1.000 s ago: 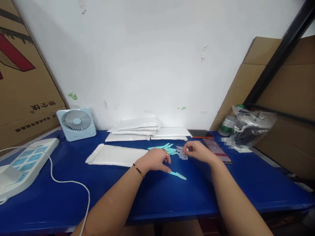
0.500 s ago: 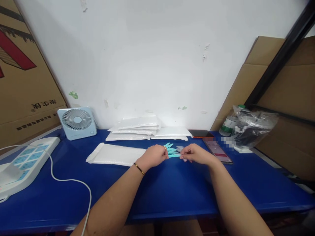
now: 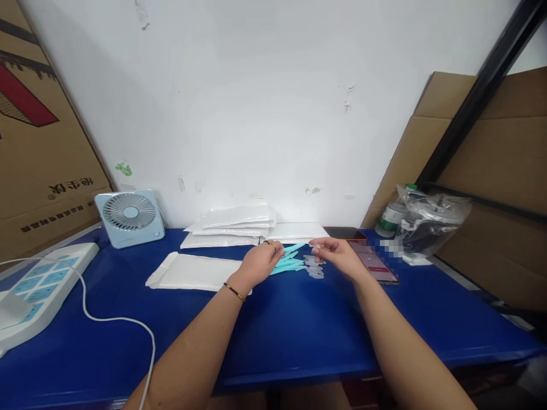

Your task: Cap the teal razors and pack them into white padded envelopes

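Note:
My left hand (image 3: 260,263), with a ring and a dark bracelet, has its fingers closed on a slim teal plastic stick (image 3: 296,248) that points up to the right. My right hand (image 3: 339,256) pinches a small clear plastic piece (image 3: 315,247) at the far end of that stick. Whether the two are joined is too small to tell. Below and between my hands lies a pile of similar teal sticks (image 3: 289,265). Several loose clear plastic pieces (image 3: 315,272) lie at the right of this pile, under my right hand.
A white padded mailer (image 3: 192,270) lies left of my hands, more mailers (image 3: 233,228) stacked behind. A phone (image 3: 376,263) and another dark phone (image 3: 345,233) lie right. A fan (image 3: 130,219), power strip (image 3: 55,285) with cable, bottle (image 3: 390,219) and bagged item (image 3: 431,228) stand around.
Both hands have lifted slightly away from the pile, the teal stick now angled upward. More of the teal sticks and clear pieces on the table are uncovered. The view has shifted slightly.

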Available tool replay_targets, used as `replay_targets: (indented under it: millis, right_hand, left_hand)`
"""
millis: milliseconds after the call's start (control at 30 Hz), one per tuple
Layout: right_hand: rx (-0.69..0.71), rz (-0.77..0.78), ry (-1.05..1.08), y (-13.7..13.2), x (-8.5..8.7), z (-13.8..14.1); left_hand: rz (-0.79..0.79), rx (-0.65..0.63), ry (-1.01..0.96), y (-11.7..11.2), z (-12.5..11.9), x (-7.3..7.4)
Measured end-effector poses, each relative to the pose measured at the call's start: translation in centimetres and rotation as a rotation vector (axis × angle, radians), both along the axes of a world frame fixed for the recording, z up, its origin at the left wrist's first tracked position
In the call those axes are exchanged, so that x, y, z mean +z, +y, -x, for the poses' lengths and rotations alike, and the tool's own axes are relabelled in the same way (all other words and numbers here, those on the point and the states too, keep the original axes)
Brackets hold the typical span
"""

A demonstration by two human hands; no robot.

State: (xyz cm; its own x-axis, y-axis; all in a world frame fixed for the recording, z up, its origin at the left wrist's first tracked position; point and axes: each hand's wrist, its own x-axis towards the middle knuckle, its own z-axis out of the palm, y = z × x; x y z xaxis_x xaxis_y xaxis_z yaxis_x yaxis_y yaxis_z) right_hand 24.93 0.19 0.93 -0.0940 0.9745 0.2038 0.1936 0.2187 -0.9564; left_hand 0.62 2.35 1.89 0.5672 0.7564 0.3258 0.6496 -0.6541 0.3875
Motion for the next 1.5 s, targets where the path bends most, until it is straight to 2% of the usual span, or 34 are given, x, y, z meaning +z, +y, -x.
replay_targets:
  millis: [100,267,433,600,733,900,967,1033,1133,1333,1500]
  right_hand:
    - [-0.005,0.025,0.082,0.2,-0.3,0.4]
    - [-0.019,0.013,0.156,0.2,-0.4,0.9]
    - [0.016,0.016,0.119,0.1,-0.6,1.4]
    - [0.131,0.065,0.103,-0.4,-0.3,2.2]
    - [0.218,0.091,-0.081,-0.8,0.4,1.5]
    - [0.123,-0.026,-0.528,-0.6,0.4,-0.8]
    - [0.109,-0.005,-0.722,-0.5,0.2,-1.4]
    - [0.106,0.027,-0.833,-0.4,-0.1,-1.6]
    - [0.122,0.031,-0.902,-0.4,-0.3,-1.4]
    - [0.098,0.003,-0.999,-0.5,-0.5,-0.7]
    - [0.089,-0.057,-0.792,-0.6,-0.2,-1.0]
  left_hand:
    - [-0.053,0.05,0.071,0.2,0.1,-0.1]
    - [-0.056,0.015,0.091,0.3,0.2,-0.3]
    - [-0.041,-0.011,0.094,0.2,0.0,-0.4]
    - [-0.011,-0.048,0.056,-0.1,-0.3,-0.4]
    - [0.066,-0.117,0.027,-0.6,-0.6,-0.5]
    - [0.15,-0.199,0.142,-1.7,-1.3,-0.8]
    - [0.146,-0.17,0.177,-1.7,-1.3,-0.9]
    - [0.094,-0.084,0.202,-1.4,-1.2,-1.1]
    - [0.016,0.035,0.261,-0.5,-0.8,-1.4]
    - [-0.075,0.051,0.344,0.0,-0.8,-1.8]
    - [-0.07,0.051,0.265,-0.4,-0.7,-1.2]
